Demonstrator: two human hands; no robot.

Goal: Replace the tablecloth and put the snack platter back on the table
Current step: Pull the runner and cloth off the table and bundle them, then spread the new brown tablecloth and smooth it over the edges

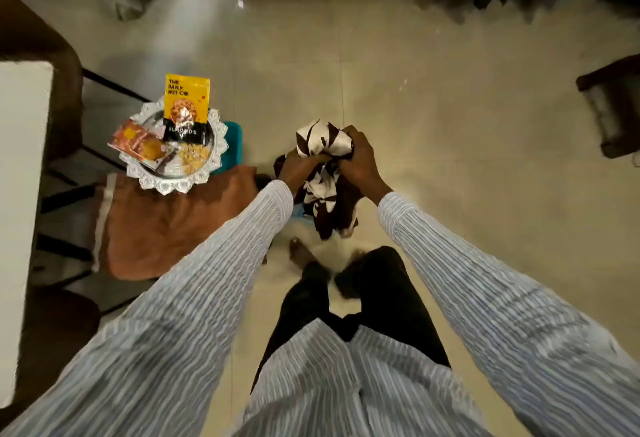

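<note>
Brown-and-white tablecloth (pixel 323 173) hangs bunched above the floor, both hands closed on it: left hand (pixel 299 165), right hand (pixel 360 156). Snack platter (pixel 176 146) sits on a teal stool (pixel 232 146), left. Step: cloth handling. Next: carry and spread it over the worktop (pixel 20 159).

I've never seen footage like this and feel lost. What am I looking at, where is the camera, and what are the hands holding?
There is no machine here: a person wears a wide-angle camera on the head, so you look down along their striped sleeves to the floor. The left hand and the right hand both grip a bunched brown-and-white cloth, which hangs above the tiled floor. To the left, a silver snack platter sits on something low; it carries a yellow almond packet, a reddish packet and loose snacks. An orange-brown cloth lies beside it.
</note>
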